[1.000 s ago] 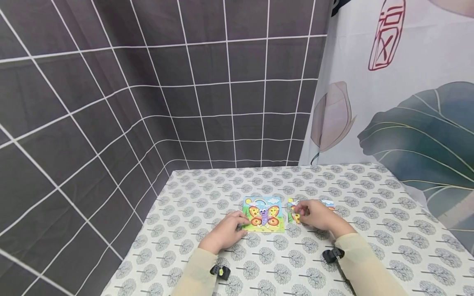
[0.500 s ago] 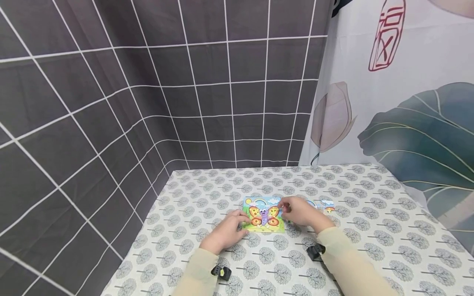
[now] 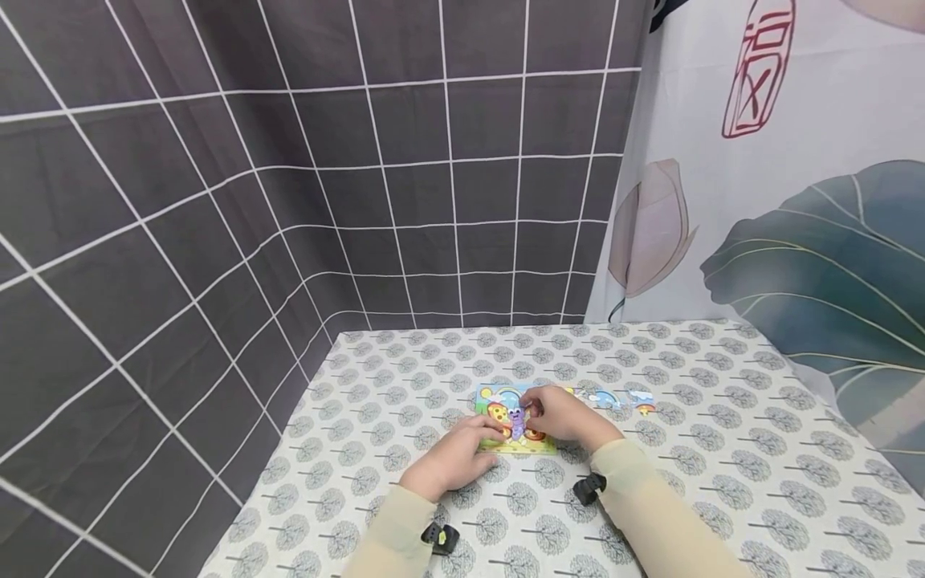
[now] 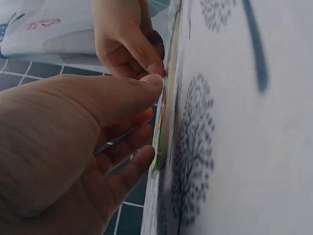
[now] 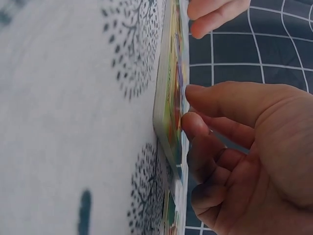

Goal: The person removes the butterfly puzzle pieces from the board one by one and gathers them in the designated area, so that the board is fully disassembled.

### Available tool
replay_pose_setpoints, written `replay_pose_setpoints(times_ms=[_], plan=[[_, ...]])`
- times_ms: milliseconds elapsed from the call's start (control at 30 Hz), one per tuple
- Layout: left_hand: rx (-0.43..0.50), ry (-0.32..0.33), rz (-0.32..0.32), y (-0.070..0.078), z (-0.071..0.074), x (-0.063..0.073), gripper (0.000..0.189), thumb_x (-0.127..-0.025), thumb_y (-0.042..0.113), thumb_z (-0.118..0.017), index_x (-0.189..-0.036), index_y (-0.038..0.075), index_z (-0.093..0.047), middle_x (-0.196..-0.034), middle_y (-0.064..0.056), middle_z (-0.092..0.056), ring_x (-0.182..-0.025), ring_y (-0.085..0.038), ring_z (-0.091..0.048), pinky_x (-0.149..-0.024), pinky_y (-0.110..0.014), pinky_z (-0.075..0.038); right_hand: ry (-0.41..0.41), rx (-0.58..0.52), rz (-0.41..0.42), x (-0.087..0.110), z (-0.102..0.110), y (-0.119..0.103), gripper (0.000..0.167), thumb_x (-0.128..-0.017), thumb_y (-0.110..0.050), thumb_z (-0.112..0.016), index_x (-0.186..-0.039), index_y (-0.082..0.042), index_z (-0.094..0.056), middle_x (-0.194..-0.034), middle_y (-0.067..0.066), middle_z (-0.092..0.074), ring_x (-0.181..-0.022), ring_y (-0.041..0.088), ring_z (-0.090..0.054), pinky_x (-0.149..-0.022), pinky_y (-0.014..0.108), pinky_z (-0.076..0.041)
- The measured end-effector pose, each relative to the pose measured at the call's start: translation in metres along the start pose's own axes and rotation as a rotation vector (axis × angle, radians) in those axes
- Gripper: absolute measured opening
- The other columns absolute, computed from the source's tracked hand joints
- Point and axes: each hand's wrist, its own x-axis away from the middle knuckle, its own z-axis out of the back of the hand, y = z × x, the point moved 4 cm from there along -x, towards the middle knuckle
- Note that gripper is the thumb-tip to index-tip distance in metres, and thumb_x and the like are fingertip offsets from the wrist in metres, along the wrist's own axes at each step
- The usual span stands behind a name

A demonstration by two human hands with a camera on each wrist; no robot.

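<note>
A square picture puzzle board point(image 3: 502, 445) with a purple butterfly, a rainbow and a sun lies flat on the table. My left hand point(image 3: 455, 457) rests at its left edge, fingers loosely bent and the thumb apart from them, as the left wrist view shows. Over the board's right half is my right hand point(image 3: 560, 413), hiding part of the butterfly. In the right wrist view its thumb point(image 5: 210, 98) and index fingertip are close together right at the picture's surface; I cannot tell whether a piece is between them. The board's edge point(image 5: 161, 105) shows there from the side.
Several puzzle pieces lie right of the board, one with a rainbow point(image 3: 605, 398) and one with a mushroom point(image 3: 645, 408); my right hand hides part of that area. A tree-print cloth point(image 3: 405, 369) covers the table. Grid-patterned curtain point(image 3: 405, 193) stands behind.
My right hand has moved left from the loose pieces to over the board's right half, and the rainbow and mushroom pieces show again. The left hand has shifted slightly right.
</note>
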Motion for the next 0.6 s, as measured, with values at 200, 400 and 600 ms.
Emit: replay_pose_setpoints(times_ms=[200, 400, 600], plan=[[-0.042, -0.021, -0.003, 0.0026, -0.0038, -0.0004, 0.037, -0.097, 0.02, -0.074, -0.134, 0.017, -0.071, -0.147, 0.004, -0.059, -0.14, -0.02, -0.049, -0.121, -0.041, -0.038, -0.005, 0.013, -0.012, -0.0018, -0.0037, 0.0005, 0.039, -0.089, -0.007, -0.08, -0.126, -0.003, -0.071, -0.074, 0.0, -0.059, -0.06, 0.014, -0.053, -0.054, 0.028, -0.049], [-0.085, -0.038, -0.025, 0.0044, -0.0065, -0.0008, 0.04, -0.098, 0.023, -0.073, -0.137, 0.017, -0.069, -0.153, 0.005, -0.055, -0.144, -0.021, -0.046, -0.123, -0.041, -0.036, -0.008, 0.042, -0.007, -0.0035, -0.0043, -0.0004, 0.037, -0.089, -0.008, -0.081, -0.124, -0.003, -0.072, -0.074, -0.001, -0.06, -0.062, 0.014, -0.054, -0.055, 0.029, -0.049], [-0.102, -0.055, -0.019, 0.0049, -0.008, -0.0016, 0.043, -0.098, 0.025, -0.073, -0.14, 0.018, -0.067, -0.154, 0.005, -0.054, -0.145, -0.021, -0.044, -0.123, -0.042, -0.035, -0.012, 0.049, -0.014, -0.0043, -0.005, 0.0002, 0.033, -0.089, -0.007, -0.079, -0.121, -0.004, -0.072, -0.075, 0.0, -0.059, -0.063, 0.014, -0.054, -0.056, 0.029, -0.049]])
